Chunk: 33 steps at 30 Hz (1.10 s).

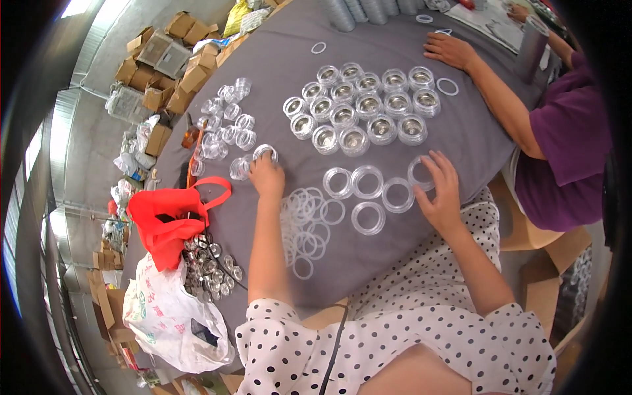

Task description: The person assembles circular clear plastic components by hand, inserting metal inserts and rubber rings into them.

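My left hand [268, 176] reaches to the left side of the table, its fingers closed around a clear round plastic piece [265, 151]. Beside it stand several small stacks of clear round pieces [239, 169]. At the right, my right hand [440, 195] grips the edge of a clear plastic ring [413, 172] between thumb and fingers. Several similar thick rings [368, 218] lie just left of that hand. Farther back, clear round containers with metallic-looking centres [344, 115] stand in close rows. Thin translucent rings [309, 245] are heaped between my forearms.
A red bag [164, 220], a heap of small metal parts [209, 268] and a white plastic bag [174, 316] are at the left edge. Grey stacks [368, 12] stand at the back. A co-worker's arm [497, 89] rests on the right. Cardboard boxes [158, 72] lie beyond the table.
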Each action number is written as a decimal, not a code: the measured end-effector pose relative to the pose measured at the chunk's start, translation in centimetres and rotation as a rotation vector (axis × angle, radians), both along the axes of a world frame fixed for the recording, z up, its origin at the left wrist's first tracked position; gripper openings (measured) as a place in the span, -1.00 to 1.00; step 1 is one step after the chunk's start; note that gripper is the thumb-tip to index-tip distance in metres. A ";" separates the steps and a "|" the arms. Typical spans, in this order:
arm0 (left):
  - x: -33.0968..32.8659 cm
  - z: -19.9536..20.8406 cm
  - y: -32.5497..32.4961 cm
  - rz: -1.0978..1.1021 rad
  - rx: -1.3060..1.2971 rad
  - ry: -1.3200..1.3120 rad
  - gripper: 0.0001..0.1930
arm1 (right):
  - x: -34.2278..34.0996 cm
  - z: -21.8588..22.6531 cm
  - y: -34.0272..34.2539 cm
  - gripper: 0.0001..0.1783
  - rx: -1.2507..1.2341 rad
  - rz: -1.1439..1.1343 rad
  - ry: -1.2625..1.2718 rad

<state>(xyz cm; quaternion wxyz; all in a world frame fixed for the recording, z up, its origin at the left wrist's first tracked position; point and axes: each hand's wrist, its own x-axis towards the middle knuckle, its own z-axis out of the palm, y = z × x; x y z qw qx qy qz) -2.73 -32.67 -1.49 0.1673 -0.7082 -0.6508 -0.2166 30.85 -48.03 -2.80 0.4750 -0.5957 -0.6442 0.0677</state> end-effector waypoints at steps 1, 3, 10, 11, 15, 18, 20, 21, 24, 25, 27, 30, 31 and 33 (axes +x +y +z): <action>-0.4 0.0 0.0 0.039 -0.167 0.051 -0.72 | 0.1 0.0 -0.1 -0.46 -0.004 0.000 -0.003; 0.4 0.4 -0.5 -0.047 -0.229 -0.295 -0.73 | 0.1 -0.2 0.0 -0.46 -0.012 -0.007 -0.003; 0.5 -0.3 -1.3 -0.124 -0.588 -1.368 -0.70 | 0.2 -0.3 -0.1 -0.45 0.005 0.009 0.010; -0.2 -1.3 -1.3 -0.135 -0.480 -1.099 -0.70 | 0.2 -0.2 0.0 -0.45 0.006 0.009 0.016; -0.8 -2.9 -1.8 -0.203 -0.425 -0.707 -0.71 | -0.5 -0.3 0.2 -0.45 -0.007 0.008 0.023; -0.1 -1.6 -1.8 -0.320 -0.564 -0.713 -0.71 | -0.1 -0.3 0.0 -0.45 -0.013 -0.010 0.009; -1.4 -0.7 -1.1 -0.208 -0.204 -0.436 -0.70 | 0.1 -0.5 -0.1 -0.45 -0.021 -0.019 0.001; -2.0 0.3 -0.8 -0.124 -0.098 -0.249 -0.65 | 0.1 -0.5 -0.1 -0.45 -0.029 -0.019 -0.003; -4.9 0.0 0.2 0.163 0.260 -0.014 -0.63 | -0.2 -0.3 0.0 -0.45 -0.020 -0.009 -0.010; -6.0 0.0 0.3 0.166 0.264 -0.013 -0.63 | -0.3 -0.1 0.1 -0.45 -0.016 -0.006 -0.008; -6.6 0.0 0.1 0.170 0.083 0.056 -0.60 | -0.3 -0.2 0.1 -0.46 -0.012 -0.003 -0.004; -5.1 0.4 -0.8 -0.172 -0.116 -0.456 -0.59 | -0.1 -0.5 0.0 -0.46 -0.017 -0.015 -0.009; -4.1 0.7 -1.3 -0.175 -0.120 -0.456 -0.59 | -0.1 -0.6 0.0 -0.46 -0.019 -0.018 -0.009; -2.8 1.0 -2.4 -0.215 -0.309 -0.898 -0.58 | -0.1 -0.5 0.1 -0.46 -0.006 -0.021 -0.009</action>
